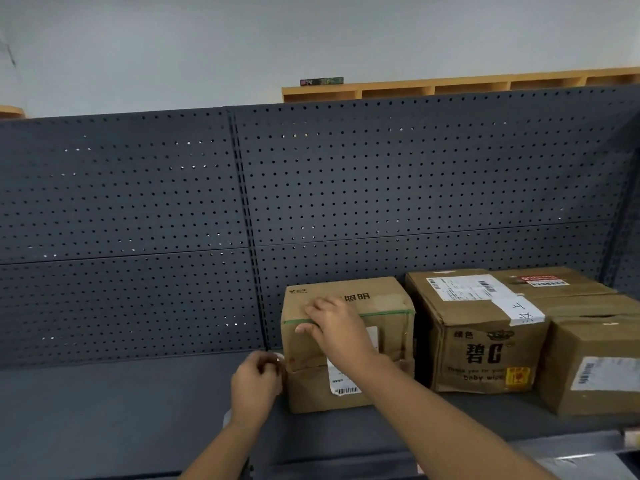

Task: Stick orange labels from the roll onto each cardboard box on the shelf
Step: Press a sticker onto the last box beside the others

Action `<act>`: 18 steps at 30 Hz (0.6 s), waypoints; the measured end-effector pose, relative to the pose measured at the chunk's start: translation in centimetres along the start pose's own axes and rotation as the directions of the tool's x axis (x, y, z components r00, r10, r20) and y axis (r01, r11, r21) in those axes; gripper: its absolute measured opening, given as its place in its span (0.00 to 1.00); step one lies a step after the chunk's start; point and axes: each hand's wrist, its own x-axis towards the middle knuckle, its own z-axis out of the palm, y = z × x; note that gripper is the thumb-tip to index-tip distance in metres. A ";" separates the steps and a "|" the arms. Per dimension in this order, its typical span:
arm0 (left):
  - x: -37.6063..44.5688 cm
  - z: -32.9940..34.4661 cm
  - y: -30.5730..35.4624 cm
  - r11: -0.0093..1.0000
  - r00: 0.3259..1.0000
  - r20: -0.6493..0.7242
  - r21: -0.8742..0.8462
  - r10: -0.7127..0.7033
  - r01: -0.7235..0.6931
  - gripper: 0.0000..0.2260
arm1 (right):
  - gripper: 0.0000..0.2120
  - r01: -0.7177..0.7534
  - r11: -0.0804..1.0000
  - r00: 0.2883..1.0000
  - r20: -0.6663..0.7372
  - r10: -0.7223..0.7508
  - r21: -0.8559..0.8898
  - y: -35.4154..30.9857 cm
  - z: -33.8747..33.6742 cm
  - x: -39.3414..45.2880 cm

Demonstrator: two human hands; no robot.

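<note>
1. A dark perforated metal back panel rises behind the flat grey shelf, whose left half lies bare.
2. Three brown cardboard boxes stand right of centre: the big box printed "baby wipe", a right box, and the small box banded with green tape.
3. The right hand reaches forward, its fingers pressing the small box's upper front edge.
4. The left hand, curled beside the box's left corner, pinches something pale; the label roll cannot be made out.
</note>
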 end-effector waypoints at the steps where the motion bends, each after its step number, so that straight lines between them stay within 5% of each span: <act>1: 0.0 -0.5 0.0 1.000 0.999 -0.034 0.003 0.026 -0.026 0.12 | 0.32 0.011 1.000 1.000 -0.025 -0.012 -0.016 0.2 0.2 0.1; 5: 0.7 -1.9 -2.2 0.974 0.991 0.003 0.186 0.134 -0.132 0.11 | 0.31 0.036 0.997 0.999 -0.031 -0.038 -0.074 1.1 0.4 0.6; 13: -0.9 -2.7 -4.4 0.929 0.981 0.162 0.336 0.104 -0.154 0.09 | 0.27 0.100 0.990 0.995 0.028 -0.097 -0.102 1.0 -0.7 -1.3; 18: -0.7 -3.1 -4.4 0.875 0.970 0.184 0.429 0.160 -0.226 0.07 | 0.21 0.166 0.985 0.982 -0.080 -0.169 -0.039 -1.0 -1.2 -1.3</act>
